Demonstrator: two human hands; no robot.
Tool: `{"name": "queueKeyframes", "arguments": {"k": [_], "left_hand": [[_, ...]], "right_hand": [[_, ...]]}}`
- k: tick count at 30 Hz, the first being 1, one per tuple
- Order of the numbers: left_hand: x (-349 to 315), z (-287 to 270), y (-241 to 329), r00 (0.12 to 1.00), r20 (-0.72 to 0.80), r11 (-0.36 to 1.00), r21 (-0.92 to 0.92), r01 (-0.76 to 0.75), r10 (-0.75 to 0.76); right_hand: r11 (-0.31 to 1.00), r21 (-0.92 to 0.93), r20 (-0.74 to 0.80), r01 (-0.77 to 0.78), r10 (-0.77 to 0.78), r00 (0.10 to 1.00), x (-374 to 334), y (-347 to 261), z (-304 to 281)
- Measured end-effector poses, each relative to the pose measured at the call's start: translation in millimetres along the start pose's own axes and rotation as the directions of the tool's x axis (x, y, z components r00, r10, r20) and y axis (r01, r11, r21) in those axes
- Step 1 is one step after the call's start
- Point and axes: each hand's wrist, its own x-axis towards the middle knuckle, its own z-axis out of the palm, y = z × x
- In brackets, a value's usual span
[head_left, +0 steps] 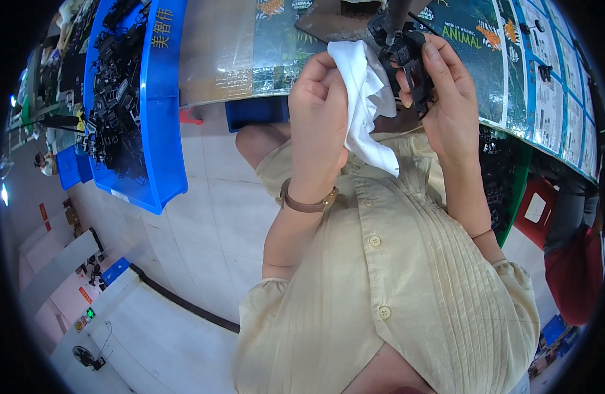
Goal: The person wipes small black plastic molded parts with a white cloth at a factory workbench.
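A white cloth point(363, 98) hangs from my left hand point(321, 108), whose fingers are closed on its upper part; the lower end drops toward my lap. My right hand point(450, 98) pinches a black plastic part point(417, 73) between thumb and fingers. That part is up against a dark upright shaft point(398, 16) with a black fitting at the table's edge; whether it is attached there I cannot tell. The cloth's upper edge is close beside the black fitting. Behind both hands lies a dark plate point(329, 25) on the table.
A long blue bin point(163, 131) full of black plastic parts point(118, 92) stands on the left. Printed sheets point(473, 39) cover the table. A blue tray point(256, 113) is under the table edge. At the right are a green-edged bin point(518, 190), a red stool point(537, 205) and another person point(575, 269).
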Motion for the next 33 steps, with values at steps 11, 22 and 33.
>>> {"name": "queueKeyframes", "arguments": {"k": [11, 22, 33], "left_hand": [[3, 1, -2, 0.998, 0.032, 0.998, -0.032, 0.051, -0.050], [0, 6, -2, 0.985, 0.115, 0.981, -0.130, 0.144, -0.129], [-3, 4, -6, 0.983, 0.097, 0.978, -0.126, 0.165, -0.153]], "right_hand": [[1.000, -0.006, -0.003, 0.014, -0.014, 1.000, -1, 0, -1], [0.999, -0.024, -0.013, 0.035, -0.035, 0.999, -3, 0, -3], [0.996, -0.062, -0.016, 0.057, -0.058, 0.998, -4, 1, -4]]}}
